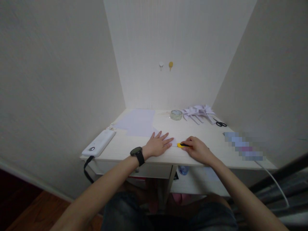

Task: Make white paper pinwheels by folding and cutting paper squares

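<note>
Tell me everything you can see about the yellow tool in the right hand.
The yellow tool is small and slim, with a yellow body and a dark strip along it; it looks like a plastic utility knife, though any blade is too small to make out. It lies nearly flat and points left, low over the pale wooden desk. The right hand grips its rear end, hiding that part. Its tip meets the edge of a small white paper, which the left hand presses flat.

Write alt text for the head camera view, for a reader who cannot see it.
A person's left hand lies flat on a small piece of white paper on a pale desk, while the right hand holds a yellow utility knife at the paper's edge. Farther back lie paper sheets, a tape roll, folded paper shapes and scissors.
</note>
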### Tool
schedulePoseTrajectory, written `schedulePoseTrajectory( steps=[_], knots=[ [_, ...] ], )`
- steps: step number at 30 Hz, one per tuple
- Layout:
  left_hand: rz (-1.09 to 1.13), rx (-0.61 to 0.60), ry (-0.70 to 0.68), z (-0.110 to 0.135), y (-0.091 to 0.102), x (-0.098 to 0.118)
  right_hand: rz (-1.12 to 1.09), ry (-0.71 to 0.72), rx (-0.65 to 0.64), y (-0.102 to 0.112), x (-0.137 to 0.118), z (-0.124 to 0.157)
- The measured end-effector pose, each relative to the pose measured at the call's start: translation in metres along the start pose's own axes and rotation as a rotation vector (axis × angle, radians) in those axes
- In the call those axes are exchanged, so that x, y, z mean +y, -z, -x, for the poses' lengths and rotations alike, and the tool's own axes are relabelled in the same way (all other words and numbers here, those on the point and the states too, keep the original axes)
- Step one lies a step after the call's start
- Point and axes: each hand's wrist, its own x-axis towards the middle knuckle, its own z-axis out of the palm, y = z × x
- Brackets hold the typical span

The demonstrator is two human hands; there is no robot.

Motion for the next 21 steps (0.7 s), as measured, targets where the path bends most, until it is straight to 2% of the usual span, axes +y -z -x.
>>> schedulePoseTrajectory(
  steps=[8, 16, 21],
  knots=[
    [-0.009, -0.006, -0.012, 0.000, -0.001, 0.000, 0.045, 0.022, 0.084, -0.008, -0.002, 0.001],
    [-0.010, 0.008, -0.038, -0.001, 0.002, -0.005, 0.043, 0.032, 0.086, -0.008, -0.001, 0.000],
    [-0.058, 0.051, 0.033, 0.003, -0.002, -0.016, 0.042, 0.010, 0.074, -0.011, -0.004, -0.002]
  ],
)
